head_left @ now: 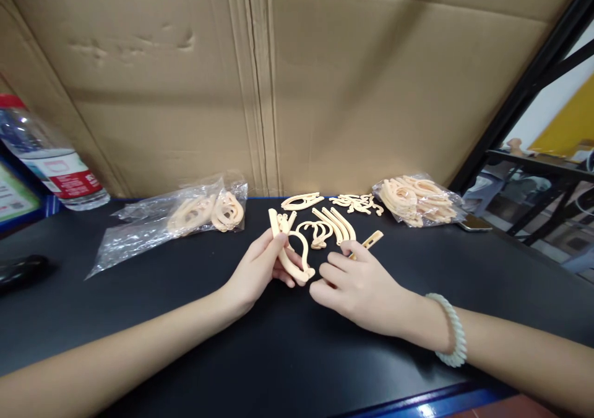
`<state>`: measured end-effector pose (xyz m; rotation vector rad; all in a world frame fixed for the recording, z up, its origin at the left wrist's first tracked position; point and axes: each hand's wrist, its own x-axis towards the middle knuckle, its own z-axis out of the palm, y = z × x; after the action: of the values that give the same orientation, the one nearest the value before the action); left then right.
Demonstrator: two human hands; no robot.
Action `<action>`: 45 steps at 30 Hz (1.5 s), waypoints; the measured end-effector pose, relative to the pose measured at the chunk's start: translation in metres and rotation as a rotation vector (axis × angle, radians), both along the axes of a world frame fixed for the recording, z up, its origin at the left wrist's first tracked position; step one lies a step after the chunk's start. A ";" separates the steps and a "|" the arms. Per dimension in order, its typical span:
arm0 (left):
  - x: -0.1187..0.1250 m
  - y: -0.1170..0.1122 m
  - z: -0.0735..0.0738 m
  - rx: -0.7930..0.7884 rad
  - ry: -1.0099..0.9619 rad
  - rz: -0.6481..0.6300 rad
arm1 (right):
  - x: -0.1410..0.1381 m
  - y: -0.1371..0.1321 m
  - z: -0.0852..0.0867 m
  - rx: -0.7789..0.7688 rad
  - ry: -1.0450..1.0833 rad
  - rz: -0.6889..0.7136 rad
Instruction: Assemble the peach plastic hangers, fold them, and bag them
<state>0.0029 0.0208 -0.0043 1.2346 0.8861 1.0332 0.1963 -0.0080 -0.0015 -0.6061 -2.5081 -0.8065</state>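
Observation:
My left hand is closed on a pale peach curved plastic piece, holding it just above the black table. My right hand, with a pale bead bracelet on its wrist, has its fingers curled around a short straight peach stick that pokes out past the fingers. The two hands nearly touch. Just beyond them lie several loose peach curved strips and small parts.
A clear bag of peach rings lies at the left, another full bag at the right. A large cardboard sheet stands behind. A water bottle lies far left, a dark object by the left edge, a black frame at right.

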 end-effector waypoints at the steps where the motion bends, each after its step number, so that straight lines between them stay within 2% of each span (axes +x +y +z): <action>1: 0.000 0.000 0.000 -0.009 -0.017 0.015 | 0.000 0.000 0.000 0.001 0.014 0.033; 4: 0.000 0.000 0.001 -0.016 -0.027 0.004 | 0.009 0.008 0.003 -0.119 0.072 0.062; 6: 0.000 -0.001 0.001 -0.020 -0.026 -0.011 | 0.023 0.019 0.009 -0.178 0.136 0.010; 9: 0.000 0.000 0.000 -0.024 -0.030 -0.005 | 0.050 0.040 0.025 -0.059 0.199 -0.151; 11: -0.001 0.001 0.000 -0.024 -0.033 -0.004 | 0.067 0.053 0.034 0.008 0.248 -0.211; 13: -0.001 0.001 -0.001 -0.019 -0.036 -0.012 | 0.079 0.064 0.037 -0.004 0.257 -0.258; 16: -0.002 0.001 -0.001 -0.015 -0.044 -0.028 | 0.088 0.072 0.034 -0.181 0.190 -0.256; 21: -0.001 0.000 0.000 -0.015 -0.028 -0.040 | 0.086 0.073 0.022 -0.680 0.042 -0.147; 23: -0.001 0.000 0.001 -0.015 -0.020 -0.041 | 0.084 0.072 0.022 -0.765 0.058 -0.127; 26: -0.001 -0.001 0.002 -0.011 -0.013 -0.049 | 0.084 0.072 0.025 -0.735 0.114 -0.173; 31: -0.002 0.000 0.000 -0.006 -0.011 -0.053 | 0.087 0.071 0.025 -0.682 0.137 -0.435; 33: -0.002 0.000 0.000 -0.007 -0.010 -0.059 | 0.087 0.072 0.024 -0.708 0.125 -0.471; 38: -0.002 0.000 -0.001 -0.008 -0.015 -0.063 | 0.081 0.069 0.023 -0.779 0.129 -0.303; 45: -0.001 0.000 -0.001 0.000 -0.006 -0.079 | 0.069 0.058 0.023 -0.772 0.049 -0.088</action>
<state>0.0017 0.0209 -0.0055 1.2559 0.8263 0.9733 0.2654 0.0502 0.0214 -0.9596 -2.7133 0.1954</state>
